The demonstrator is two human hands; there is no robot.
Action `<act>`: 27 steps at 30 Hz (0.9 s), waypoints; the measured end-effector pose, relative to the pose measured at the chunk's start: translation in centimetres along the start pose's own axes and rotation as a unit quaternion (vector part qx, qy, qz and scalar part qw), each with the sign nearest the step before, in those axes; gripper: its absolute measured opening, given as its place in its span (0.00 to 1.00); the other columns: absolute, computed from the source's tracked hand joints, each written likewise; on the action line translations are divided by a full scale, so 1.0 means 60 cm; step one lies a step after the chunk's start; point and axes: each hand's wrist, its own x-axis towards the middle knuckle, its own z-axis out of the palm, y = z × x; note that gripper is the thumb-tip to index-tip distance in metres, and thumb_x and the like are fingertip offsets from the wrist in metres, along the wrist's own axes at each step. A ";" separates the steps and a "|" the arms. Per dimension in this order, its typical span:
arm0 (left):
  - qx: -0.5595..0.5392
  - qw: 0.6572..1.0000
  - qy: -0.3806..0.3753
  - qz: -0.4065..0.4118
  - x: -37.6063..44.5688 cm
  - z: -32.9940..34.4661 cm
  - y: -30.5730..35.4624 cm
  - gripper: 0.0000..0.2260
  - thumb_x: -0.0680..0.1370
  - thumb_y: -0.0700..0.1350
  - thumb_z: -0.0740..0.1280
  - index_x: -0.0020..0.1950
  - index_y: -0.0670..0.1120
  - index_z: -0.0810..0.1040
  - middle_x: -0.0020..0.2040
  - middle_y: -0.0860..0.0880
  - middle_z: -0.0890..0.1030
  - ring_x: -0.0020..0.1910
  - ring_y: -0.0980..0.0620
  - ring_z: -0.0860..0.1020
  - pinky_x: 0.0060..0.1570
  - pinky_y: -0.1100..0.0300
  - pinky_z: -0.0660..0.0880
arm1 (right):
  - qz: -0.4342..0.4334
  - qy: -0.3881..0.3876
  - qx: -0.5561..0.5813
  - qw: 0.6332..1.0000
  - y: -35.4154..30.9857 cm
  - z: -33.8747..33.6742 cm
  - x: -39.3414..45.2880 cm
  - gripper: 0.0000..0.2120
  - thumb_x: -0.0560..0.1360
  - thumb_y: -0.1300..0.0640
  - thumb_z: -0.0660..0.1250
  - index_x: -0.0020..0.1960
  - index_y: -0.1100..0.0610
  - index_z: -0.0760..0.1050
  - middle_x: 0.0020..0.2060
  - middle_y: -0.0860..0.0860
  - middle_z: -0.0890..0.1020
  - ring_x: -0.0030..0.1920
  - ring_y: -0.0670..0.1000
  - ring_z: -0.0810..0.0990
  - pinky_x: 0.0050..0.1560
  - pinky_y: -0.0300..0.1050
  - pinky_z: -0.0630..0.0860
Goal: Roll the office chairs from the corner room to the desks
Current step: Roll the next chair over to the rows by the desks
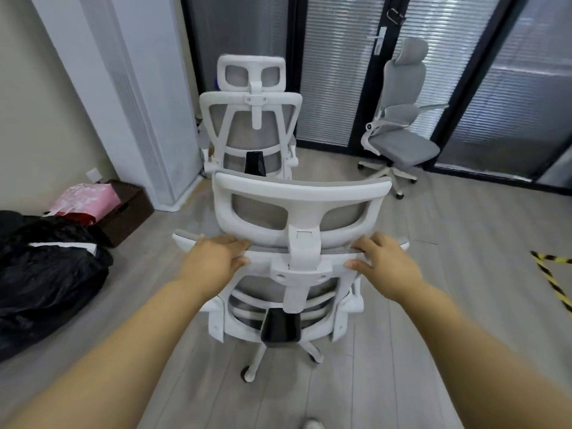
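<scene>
1. Head view, far left at 9 o'clock: black bags heaped on the floor against the wall.
2. Behind them, toward 10 o'clock: pink bag resting on a dark brown box.
3. 11 o'clock: tall white floor-standing unit in the corner.
4. Left hand closed on the top edge of the near chair's backrest, left of the headrest stem; fingers over the top rail, thumb on the back face.
5. Near chair, white frame with grey mesh, dead centre, back toward the camera. Castor base on the grey wood floor at about 6 o'clock below the hands.
6. Second white chair straight ahead at 12 o'clock, same model, also back-on, just beyond the near chair. Can't tell whether the two touch.
7. Right hand closed on the same top edge, right of the stem; same grip as the left hand.
8. Grey fabric chair at 1 o'clock, well apart from the other two, standing in front of the glass partition with blinds.
9. Yellow-black hazard tape on the floor at 3 o'clock.
</scene>
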 end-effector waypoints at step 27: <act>-0.059 0.968 -0.060 0.237 -0.278 0.109 0.508 0.18 0.79 0.50 0.61 0.69 0.55 0.69 0.70 0.52 0.70 0.70 0.50 0.66 0.72 0.47 0.51 | 0.250 0.074 -0.006 0.965 0.252 -0.131 -0.692 0.20 0.74 0.40 0.64 0.61 0.49 0.73 0.48 0.46 0.66 0.59 0.52 0.66 0.48 0.44 0.65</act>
